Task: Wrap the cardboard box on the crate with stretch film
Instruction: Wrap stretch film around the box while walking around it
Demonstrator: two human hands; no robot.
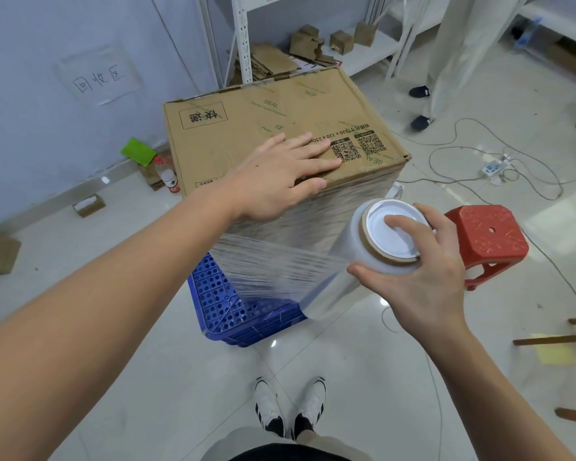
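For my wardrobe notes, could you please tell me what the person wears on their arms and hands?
Nothing shows on either: the left hand and right hand are bare, with no gloves, rings, watch or wristbands, and both forearms are bare with no sleeves as far as the frame shows.

The brown cardboard box [280, 128] stands on the blue perforated plastic crate [220, 304]; the left hand [280, 181] lies flat on the box's top near its front edge; the right hand [423, 264] holds the roll of clear stretch film [356, 261] to the right of the box, film running from roll to box side; the red plastic stool [486, 237] stands just right of the roll; the white metal shelf rack [243, 34] stands behind the box, flattened cardboard scraps [270, 61] on it; the clear plastic bottle [167, 174] stands left of the box by the wall; a white power strip [492, 166] lies on the floor to the right.
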